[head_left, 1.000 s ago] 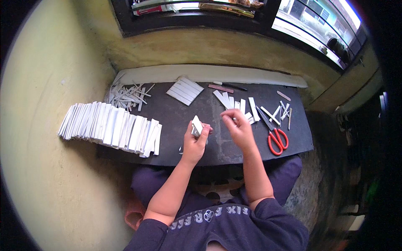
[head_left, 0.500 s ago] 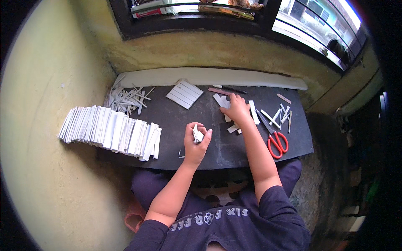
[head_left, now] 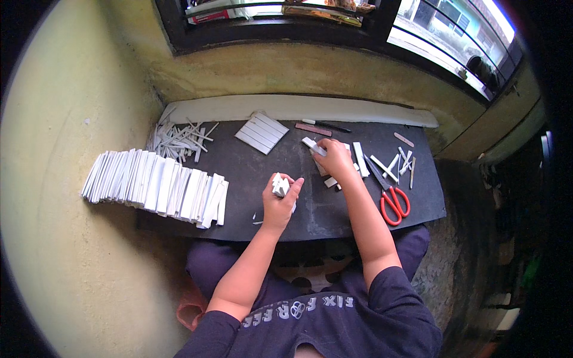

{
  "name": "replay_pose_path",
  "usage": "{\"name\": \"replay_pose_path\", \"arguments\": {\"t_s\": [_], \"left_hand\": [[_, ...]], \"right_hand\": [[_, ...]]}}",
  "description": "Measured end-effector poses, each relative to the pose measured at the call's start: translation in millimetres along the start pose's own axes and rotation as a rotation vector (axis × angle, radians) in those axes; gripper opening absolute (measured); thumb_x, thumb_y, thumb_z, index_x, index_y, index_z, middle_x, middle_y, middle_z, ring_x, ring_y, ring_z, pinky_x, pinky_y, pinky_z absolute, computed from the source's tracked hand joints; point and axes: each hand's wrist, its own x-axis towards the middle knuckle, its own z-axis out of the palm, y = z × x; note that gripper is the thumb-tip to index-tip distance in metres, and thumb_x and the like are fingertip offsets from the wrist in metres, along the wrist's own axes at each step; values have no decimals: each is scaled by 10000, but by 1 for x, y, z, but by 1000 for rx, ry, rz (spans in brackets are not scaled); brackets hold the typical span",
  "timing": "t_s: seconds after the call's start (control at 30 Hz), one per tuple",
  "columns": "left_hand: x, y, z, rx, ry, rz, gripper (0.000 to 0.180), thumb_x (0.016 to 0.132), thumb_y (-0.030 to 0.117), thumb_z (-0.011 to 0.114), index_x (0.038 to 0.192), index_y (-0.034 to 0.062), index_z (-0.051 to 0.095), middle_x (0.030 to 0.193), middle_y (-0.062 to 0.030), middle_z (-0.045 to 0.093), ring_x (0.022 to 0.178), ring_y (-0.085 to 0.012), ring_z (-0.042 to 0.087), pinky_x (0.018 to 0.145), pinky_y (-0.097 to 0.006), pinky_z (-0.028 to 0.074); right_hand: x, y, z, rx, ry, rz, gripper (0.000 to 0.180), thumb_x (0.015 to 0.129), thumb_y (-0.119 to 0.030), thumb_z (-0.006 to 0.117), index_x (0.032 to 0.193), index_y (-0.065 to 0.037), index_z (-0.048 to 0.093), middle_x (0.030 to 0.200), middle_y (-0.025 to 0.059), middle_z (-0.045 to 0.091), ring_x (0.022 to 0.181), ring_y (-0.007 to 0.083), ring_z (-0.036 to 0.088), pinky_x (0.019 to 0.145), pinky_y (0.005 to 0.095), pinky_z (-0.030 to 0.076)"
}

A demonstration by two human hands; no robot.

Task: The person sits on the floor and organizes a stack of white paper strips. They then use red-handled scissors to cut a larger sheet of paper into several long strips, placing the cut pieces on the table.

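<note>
Barred window (head_left: 379, 24) above a stained yellow wall (head_left: 268, 68).
Behind the bars, colourful packets (head_left: 325, 13) show at left and a pale building (head_left: 450, 19) at right; a reddish object (head_left: 190, 310), partly hidden, sits low at left, and the grey floor (head_left: 450, 262) looks blotchy.

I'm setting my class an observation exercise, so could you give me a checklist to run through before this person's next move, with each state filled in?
1. Left hand has hold of its bundle of white strips: ok, the bundle is in its grasp.
2. Right hand grips a loose strip: cannot tell; it is at the strip, but the contact is hidden.
3. Scissors clear of both hands: ok, lying right of the right hand.
4. Long row of strips lined up: ok, packed side by side at the left.
5. Dark tabletop free of scraps near the left hand: not ok, small white scraps lie there.
</note>
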Motion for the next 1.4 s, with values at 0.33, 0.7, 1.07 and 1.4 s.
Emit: {"name": "replay_pose_path", "arguments": {"t_s": [0.33, 0.7, 1.07, 1.4], "left_hand": [[0, 19, -7, -147, -76, -108, 274, 781, 225, 726, 784, 85, 491, 639, 4, 517, 555, -84, 532, 527, -227, 427], [3, 19, -16, -276, -9, -219, 340, 775, 314, 717, 853, 87, 476, 672, -8, 490, 560, -103, 481, 508, -254, 417], [2, 12, -24, -254, 53, -80, 468, 724, 422, 738, 941, 55, 544, 845, -9, 536, 747, -91, 517, 635, -240, 423], [-1, 18, -12, -91, -3, -34, 217, 777, 133, 725, 861, 66, 537, 790, 15, 563, 695, -48, 511, 621, -196, 415]], "right_hand": [[-5, -15, -5, -15, -85, 1, 313, 688, -261, 700, 967, -125, 665, 903, 111, 669, 865, 283, 637, 780, 410, 474], [-22, -7, -20, 954, -105, 77, 300, 745, -130, 708, 995, 16, 633, 816, 93, 661, 720, 126, 603, 657, 252, 473], [-102, -74, -9, 1049, -182, -173, 256, 762, -61, 694, 992, 12, 610, 941, 65, 638, 904, 125, 591, 842, 278, 459], [-104, -49, -14, 894, -94, -230, 273, 751, -186, 707, 970, -48, 619, 940, 55, 643, 907, 158, 591, 831, 307, 429]]}}
